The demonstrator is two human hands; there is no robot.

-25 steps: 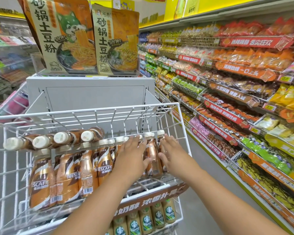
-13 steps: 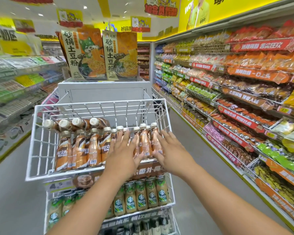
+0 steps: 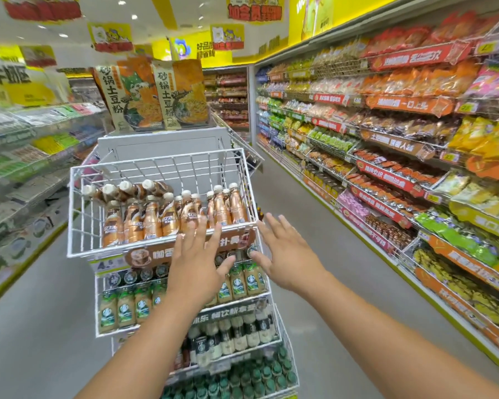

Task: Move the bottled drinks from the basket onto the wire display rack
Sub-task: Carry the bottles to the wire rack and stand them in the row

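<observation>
Head view. The bottled drinks [image 3: 173,218] stand packed upright in the top tier of the wire display rack [image 3: 78,214], with four more bottles lying on their sides behind them. Risk: the upright rows sit close against the low front rail, so a careless knock on that rail could tip the front row forward. No basket is visible. The left hand [image 3: 198,262] hangs just before the front rail with fingers straight and spread, holding nothing. The right hand [image 3: 285,254] hovers beside the rack's right corner, likewise spread and empty. Both forearms extend forward, palms facing away from the camera.
</observation>
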